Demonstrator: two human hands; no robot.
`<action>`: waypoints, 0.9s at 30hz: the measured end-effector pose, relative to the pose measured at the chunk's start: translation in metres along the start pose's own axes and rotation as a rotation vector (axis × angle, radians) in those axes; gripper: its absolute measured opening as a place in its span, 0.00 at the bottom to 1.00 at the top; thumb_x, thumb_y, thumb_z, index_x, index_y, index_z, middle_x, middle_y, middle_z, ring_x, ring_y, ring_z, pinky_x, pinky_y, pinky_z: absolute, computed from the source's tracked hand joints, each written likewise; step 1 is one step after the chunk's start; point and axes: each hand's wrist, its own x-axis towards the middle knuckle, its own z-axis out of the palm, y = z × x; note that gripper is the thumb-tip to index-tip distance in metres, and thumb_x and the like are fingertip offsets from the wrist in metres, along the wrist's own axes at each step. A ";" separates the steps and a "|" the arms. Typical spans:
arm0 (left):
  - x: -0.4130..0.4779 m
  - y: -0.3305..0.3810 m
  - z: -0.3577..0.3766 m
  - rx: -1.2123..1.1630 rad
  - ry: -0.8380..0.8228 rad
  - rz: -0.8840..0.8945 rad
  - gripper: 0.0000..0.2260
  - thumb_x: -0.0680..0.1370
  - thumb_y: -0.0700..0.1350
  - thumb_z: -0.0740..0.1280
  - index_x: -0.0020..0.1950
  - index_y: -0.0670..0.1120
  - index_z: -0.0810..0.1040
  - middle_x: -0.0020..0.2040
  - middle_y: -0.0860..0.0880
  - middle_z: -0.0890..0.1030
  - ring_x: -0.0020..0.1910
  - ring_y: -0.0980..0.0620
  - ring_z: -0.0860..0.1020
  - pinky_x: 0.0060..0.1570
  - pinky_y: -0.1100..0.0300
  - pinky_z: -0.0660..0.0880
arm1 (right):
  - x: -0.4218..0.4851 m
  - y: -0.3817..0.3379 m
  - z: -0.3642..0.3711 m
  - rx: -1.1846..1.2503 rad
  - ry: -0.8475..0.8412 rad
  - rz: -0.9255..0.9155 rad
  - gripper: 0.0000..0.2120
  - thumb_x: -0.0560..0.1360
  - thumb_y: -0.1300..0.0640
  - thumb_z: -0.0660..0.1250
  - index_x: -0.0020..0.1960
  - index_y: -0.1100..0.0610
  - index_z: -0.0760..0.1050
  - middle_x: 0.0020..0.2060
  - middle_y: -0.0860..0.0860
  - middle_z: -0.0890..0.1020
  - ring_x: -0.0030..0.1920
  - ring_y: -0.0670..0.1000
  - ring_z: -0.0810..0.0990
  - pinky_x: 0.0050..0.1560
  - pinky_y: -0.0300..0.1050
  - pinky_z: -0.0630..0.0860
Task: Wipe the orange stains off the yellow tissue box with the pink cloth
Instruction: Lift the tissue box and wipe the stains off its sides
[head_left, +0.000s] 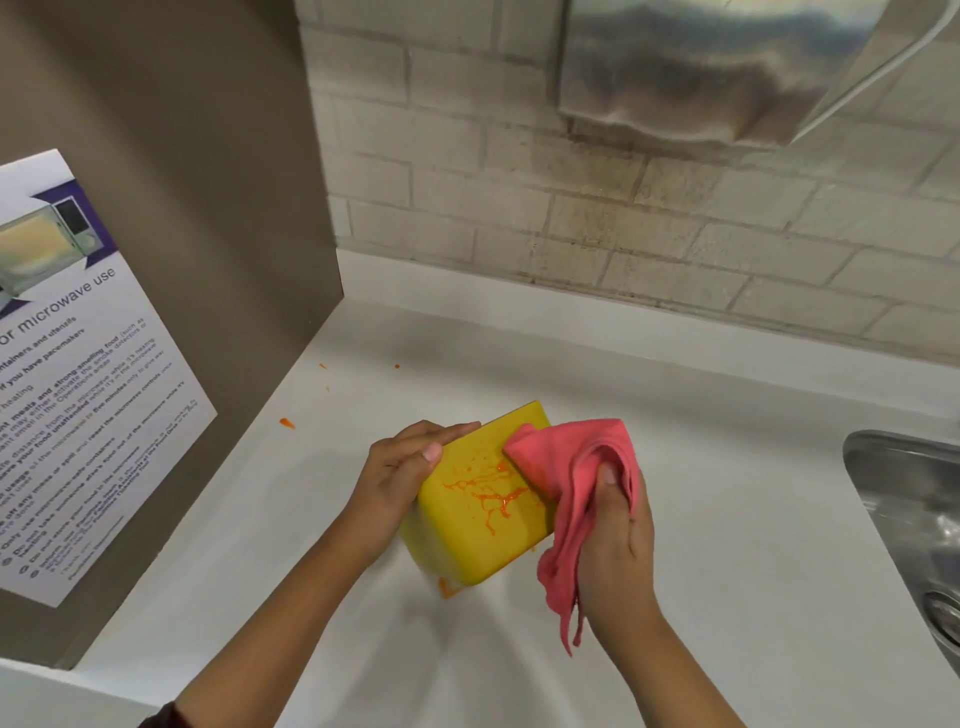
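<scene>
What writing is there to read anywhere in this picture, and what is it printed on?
"...or microwave use": heading on the notice stuck to the brown side panel, cut off at the left edge.
"...if you have pacemakers": a bold line below it, only partly legible.
Remaining lines on the notice: too small and slanted to read reliably.
Yellow tissue box, pink cloth, steel dispenser: no writing visible.

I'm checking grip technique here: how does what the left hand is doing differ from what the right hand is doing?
The left hand clamps the yellow tissue box by its side, tilting it; the right hand bunches the pink cloth. The left hand stays clear of the orange stains; the right hand presses the cloth against the box beside them. Both are closed around what they hold.
</scene>
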 end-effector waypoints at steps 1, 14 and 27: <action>0.000 0.000 0.000 0.002 -0.001 -0.002 0.18 0.71 0.56 0.58 0.55 0.54 0.81 0.47 0.55 0.80 0.51 0.54 0.79 0.49 0.67 0.75 | 0.000 0.000 0.004 0.015 0.019 0.005 0.13 0.72 0.40 0.55 0.37 0.44 0.74 0.27 0.40 0.78 0.28 0.39 0.76 0.29 0.33 0.73; -0.002 0.000 0.001 -0.001 0.017 0.005 0.18 0.72 0.56 0.57 0.54 0.55 0.81 0.48 0.54 0.81 0.50 0.56 0.79 0.49 0.67 0.75 | 0.000 0.004 -0.007 -0.108 -0.109 -0.033 0.11 0.69 0.36 0.56 0.41 0.37 0.75 0.31 0.35 0.80 0.32 0.41 0.78 0.32 0.41 0.77; -0.005 -0.002 0.004 -0.004 0.016 0.004 0.17 0.71 0.57 0.58 0.53 0.56 0.82 0.47 0.53 0.81 0.49 0.55 0.79 0.49 0.67 0.75 | -0.014 0.001 0.001 -0.152 -0.217 -0.070 0.13 0.71 0.39 0.53 0.49 0.31 0.74 0.40 0.35 0.82 0.39 0.39 0.81 0.39 0.41 0.78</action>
